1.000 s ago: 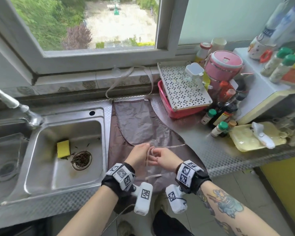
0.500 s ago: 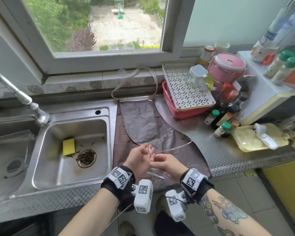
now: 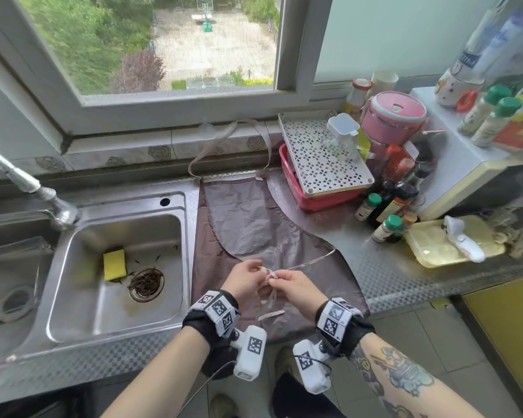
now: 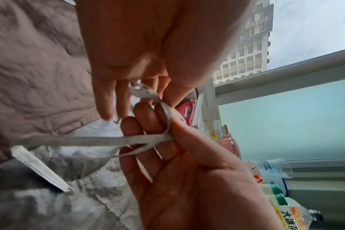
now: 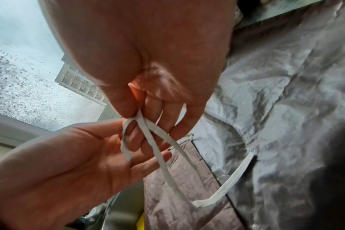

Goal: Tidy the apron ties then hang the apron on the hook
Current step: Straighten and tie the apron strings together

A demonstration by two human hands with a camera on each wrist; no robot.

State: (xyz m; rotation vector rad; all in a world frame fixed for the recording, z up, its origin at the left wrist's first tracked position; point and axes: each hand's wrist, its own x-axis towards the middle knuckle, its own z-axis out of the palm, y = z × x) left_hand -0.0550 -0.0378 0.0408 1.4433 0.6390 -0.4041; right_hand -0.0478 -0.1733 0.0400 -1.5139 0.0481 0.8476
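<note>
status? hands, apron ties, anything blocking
Left hand and right hand both pinching one apron tie, looping it. Apron flat on counter, not hung. Nothing in the way.

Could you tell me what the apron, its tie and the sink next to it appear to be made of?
Apron: probably thin coated or synthetic fabric; brown-grey, crinkled, with a slight sheen.
Tie: seemingly flat woven tape, pale and matte, folding limply where both hands pinch it.
Sink: most likely stainless steel, brushed and reflective.
</note>
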